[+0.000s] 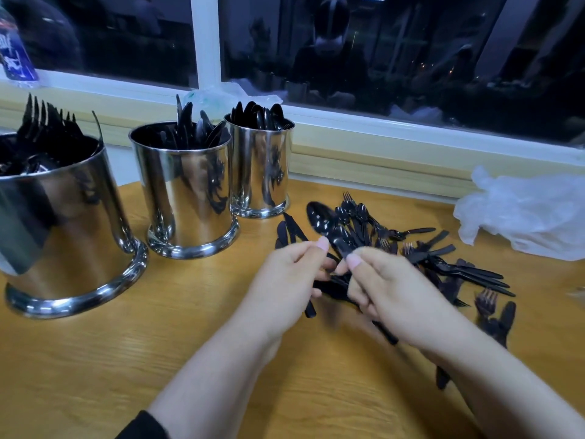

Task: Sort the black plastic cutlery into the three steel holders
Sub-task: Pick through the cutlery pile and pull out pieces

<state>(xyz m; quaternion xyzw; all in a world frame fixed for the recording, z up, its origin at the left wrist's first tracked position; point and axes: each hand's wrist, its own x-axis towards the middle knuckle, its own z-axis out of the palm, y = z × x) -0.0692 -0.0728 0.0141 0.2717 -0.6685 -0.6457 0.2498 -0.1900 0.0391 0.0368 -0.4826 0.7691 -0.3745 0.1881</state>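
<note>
Three steel holders stand at the left of the wooden table: the nearest (pixel 63 223) holds forks, the middle one (pixel 186 191) knives, the far one (pixel 262 166) spoons. A loose pile of black cutlery (pixel 443 258) lies right of centre. My left hand (pixel 291 274) grips a bunch of black knives (pixel 289 231), whose blades stick up past its fingers. My right hand (pixel 389 286) pinches a black spoon (pixel 323 220) by its handle, bowl pointing up and left, with more black pieces under its fingers. Both hands meet just in front of the pile.
A crumpled clear plastic bag (pixel 525 213) lies at the right edge of the table. A window sill (pixel 380 144) runs along the back, with a blue-labelled bottle (pixel 14 55) at the far left. Bare wood (pixel 110 359) lies in front of the holders.
</note>
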